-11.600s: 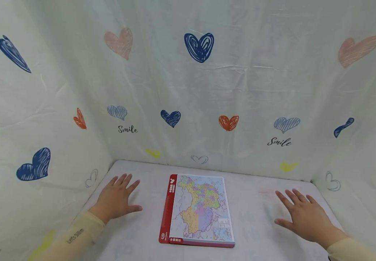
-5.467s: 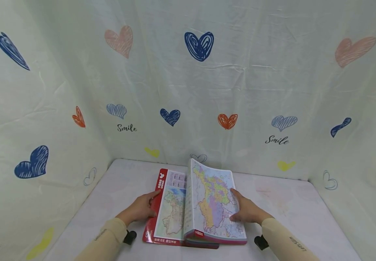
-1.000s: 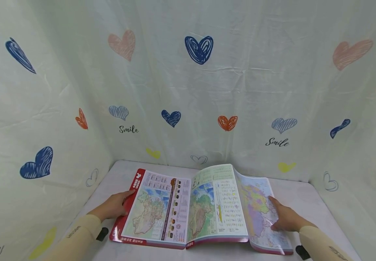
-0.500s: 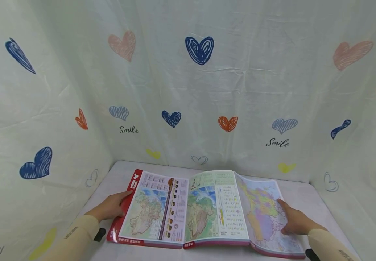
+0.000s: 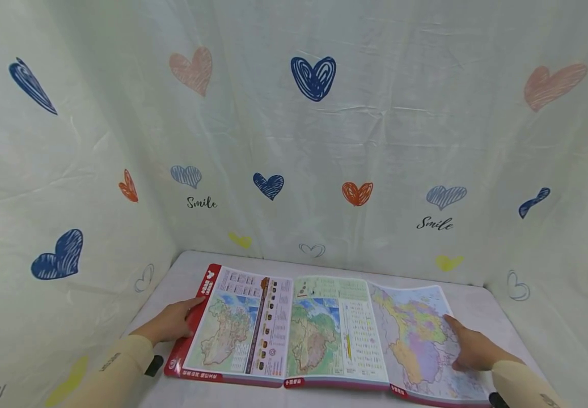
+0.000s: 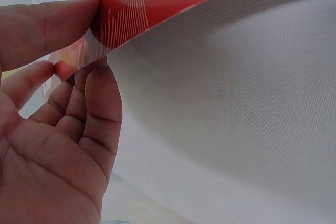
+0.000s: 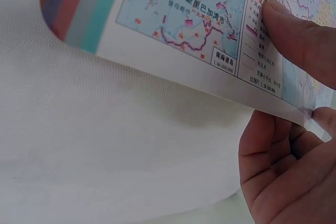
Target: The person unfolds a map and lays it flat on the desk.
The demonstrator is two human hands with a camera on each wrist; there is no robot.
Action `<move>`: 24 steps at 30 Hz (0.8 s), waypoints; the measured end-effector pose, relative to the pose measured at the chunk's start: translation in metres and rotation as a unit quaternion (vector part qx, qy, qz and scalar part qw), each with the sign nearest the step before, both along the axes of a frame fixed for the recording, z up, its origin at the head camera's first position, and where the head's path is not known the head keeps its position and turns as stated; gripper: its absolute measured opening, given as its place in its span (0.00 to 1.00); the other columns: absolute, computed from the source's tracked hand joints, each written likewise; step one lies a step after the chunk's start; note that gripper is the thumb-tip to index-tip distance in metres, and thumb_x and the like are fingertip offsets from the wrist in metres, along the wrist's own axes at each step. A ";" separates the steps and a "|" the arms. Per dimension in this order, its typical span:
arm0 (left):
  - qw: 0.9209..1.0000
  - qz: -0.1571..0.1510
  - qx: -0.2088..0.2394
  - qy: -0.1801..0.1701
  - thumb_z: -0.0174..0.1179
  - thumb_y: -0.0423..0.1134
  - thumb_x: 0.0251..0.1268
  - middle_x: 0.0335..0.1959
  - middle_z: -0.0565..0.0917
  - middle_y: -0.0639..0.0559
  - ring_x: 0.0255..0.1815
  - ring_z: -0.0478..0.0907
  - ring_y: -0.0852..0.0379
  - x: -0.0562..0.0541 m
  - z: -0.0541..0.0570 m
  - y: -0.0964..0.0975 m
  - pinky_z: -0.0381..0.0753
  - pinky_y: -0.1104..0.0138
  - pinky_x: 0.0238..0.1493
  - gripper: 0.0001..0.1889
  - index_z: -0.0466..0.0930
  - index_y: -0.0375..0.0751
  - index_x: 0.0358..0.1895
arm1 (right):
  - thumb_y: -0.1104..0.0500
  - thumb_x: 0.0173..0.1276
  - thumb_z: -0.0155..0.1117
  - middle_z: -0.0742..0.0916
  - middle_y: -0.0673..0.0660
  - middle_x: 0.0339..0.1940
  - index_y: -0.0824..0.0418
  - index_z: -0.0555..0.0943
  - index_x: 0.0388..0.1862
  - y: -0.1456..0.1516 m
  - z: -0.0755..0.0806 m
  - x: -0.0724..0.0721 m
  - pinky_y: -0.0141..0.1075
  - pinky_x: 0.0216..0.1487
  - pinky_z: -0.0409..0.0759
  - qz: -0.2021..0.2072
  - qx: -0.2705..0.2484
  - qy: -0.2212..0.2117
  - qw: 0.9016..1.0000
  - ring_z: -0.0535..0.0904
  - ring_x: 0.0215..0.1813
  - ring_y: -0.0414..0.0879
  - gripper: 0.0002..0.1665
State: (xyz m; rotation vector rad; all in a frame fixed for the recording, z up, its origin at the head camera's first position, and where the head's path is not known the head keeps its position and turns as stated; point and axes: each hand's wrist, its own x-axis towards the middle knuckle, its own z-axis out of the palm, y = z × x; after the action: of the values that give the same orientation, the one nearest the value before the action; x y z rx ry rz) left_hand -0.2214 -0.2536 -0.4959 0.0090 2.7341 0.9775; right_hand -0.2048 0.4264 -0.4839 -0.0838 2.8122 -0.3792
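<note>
A folding map (image 5: 314,334) is spread across the white table in three panels. Its left panel has a red border, the middle one is mostly green and blue, and the right panel (image 5: 416,340) carries a multicoloured map. My left hand (image 5: 171,322) pinches the red left edge, thumb on top and fingers curled beneath, as the left wrist view shows at the red strip with a ruler scale (image 6: 128,17). At the other end, my right hand (image 5: 474,347) pinches the right panel's outer edge. In the right wrist view, its thumb (image 7: 299,32) presses the printed face, fingers underneath.
The white tabletop (image 5: 166,297) ends at a pale curtain (image 5: 401,141) printed with hearts and "Smile" lettering, which stands behind and on both sides. A black strap piece (image 5: 154,365) shows at the left wrist.
The map was folded up at first and both hands lay apart from it. Since then it has unfolded; over the last second my right hand drew its panel rightward and the raised middle fold flattened.
</note>
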 end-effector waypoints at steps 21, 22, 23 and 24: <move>1.000 0.004 -0.005 0.002 0.71 0.24 0.48 0.54 0.75 0.32 0.38 0.75 0.48 0.000 -0.004 0.001 0.85 0.58 0.33 0.46 0.59 0.29 0.74 | 0.59 0.39 0.84 0.74 0.84 0.55 0.73 0.55 0.73 0.009 -0.005 -0.003 0.69 0.53 0.70 -0.037 0.001 -0.026 0.999 0.77 0.49 0.76 0.66; 1.000 0.003 -0.004 0.002 0.71 0.24 0.48 0.54 0.75 0.32 0.38 0.75 0.48 0.000 -0.004 0.001 0.85 0.57 0.34 0.46 0.59 0.29 0.74 | 0.59 0.39 0.84 0.74 0.84 0.55 0.73 0.55 0.73 0.010 -0.005 -0.003 0.69 0.53 0.70 -0.038 0.000 -0.026 0.999 0.77 0.50 0.75 0.66; 1.000 0.003 -0.004 0.002 0.71 0.24 0.47 0.54 0.75 0.32 0.38 0.76 0.48 0.001 -0.003 0.001 0.85 0.57 0.34 0.46 0.59 0.29 0.74 | 0.59 0.39 0.84 0.74 0.84 0.55 0.73 0.55 0.72 0.010 -0.006 -0.003 0.69 0.53 0.70 -0.039 -0.001 -0.026 0.999 0.77 0.50 0.76 0.66; 1.000 0.004 -0.004 0.002 0.72 0.24 0.47 0.54 0.75 0.32 0.38 0.76 0.48 0.001 -0.003 0.001 0.85 0.57 0.34 0.47 0.59 0.29 0.74 | 0.59 0.39 0.84 0.74 0.84 0.55 0.73 0.55 0.72 0.010 -0.006 -0.004 0.69 0.53 0.70 -0.038 -0.001 -0.026 0.999 0.77 0.50 0.76 0.66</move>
State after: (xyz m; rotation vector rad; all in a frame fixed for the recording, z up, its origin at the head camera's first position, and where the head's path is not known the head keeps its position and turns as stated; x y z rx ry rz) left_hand -0.2206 -0.2531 -0.4992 -0.0002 2.7430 0.9697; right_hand -0.2085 0.4368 -0.4898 0.0328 2.7702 -0.3962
